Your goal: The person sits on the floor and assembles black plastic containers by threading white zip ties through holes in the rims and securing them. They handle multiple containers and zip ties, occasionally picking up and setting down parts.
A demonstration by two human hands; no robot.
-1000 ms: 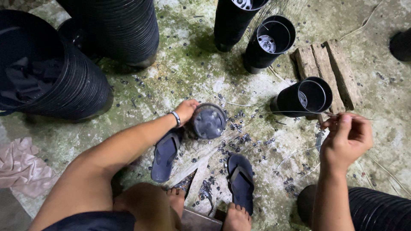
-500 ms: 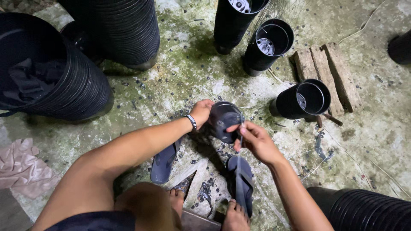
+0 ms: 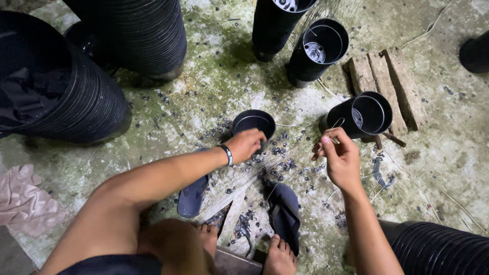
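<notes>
My left hand (image 3: 245, 145) grips the rim of a small black plastic pot (image 3: 253, 124) that stands upright on the mossy concrete floor in front of me. My right hand (image 3: 340, 158) is raised to the right of it, fingers pinched on a thin wire (image 3: 333, 138) near a black pot (image 3: 362, 115) lying on its side. Small dark punched bits (image 3: 285, 165) are scattered on the ground between the two hands.
Tall stacks of black pots (image 3: 133, 35) stand at the left and back, another stack (image 3: 438, 249) lies at the lower right. Two more pot stacks (image 3: 316, 51) stand at the back. Wooden blocks (image 3: 387, 84) lie right; blue sandals (image 3: 284, 214) and my bare feet are below.
My right hand has moved away from the small pot to the right, pulling a thin wire. My left hand has set the pot upright on the floor and holds its rim.
</notes>
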